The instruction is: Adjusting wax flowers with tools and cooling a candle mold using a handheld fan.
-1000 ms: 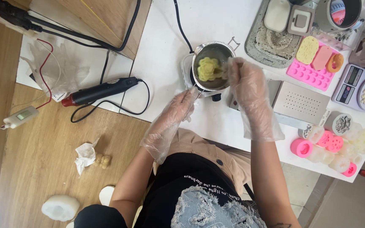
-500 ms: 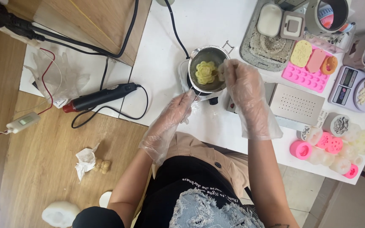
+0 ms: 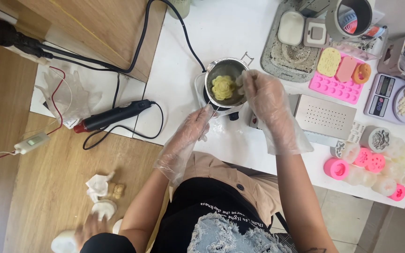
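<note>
A small steel pot (image 3: 231,65) stands on a little hot plate (image 3: 200,91) on the white table (image 3: 183,51). A yellow flower-shaped wax piece (image 3: 222,87) lies inside the pot. My left hand (image 3: 197,125), in a clear plastic glove, grips the pot's thin handle at the near side. My right hand (image 3: 263,96), also gloved, is over the pot's right rim with its fingers pinched on a thin stirring tool that reaches into the pot; the tool is mostly hidden.
A heat gun (image 3: 111,117) with a black cord lies on the left. On the right are a pink mould tray (image 3: 336,83), a perforated metal box (image 3: 325,115), a scale (image 3: 389,92) and several silicone moulds (image 3: 376,161). Another person's hand (image 3: 90,227) reaches over the floor at lower left.
The wax piece has shifted slightly in the pot under my right hand. Another person's hand has come into view at lower left by the white things on the floor.
</note>
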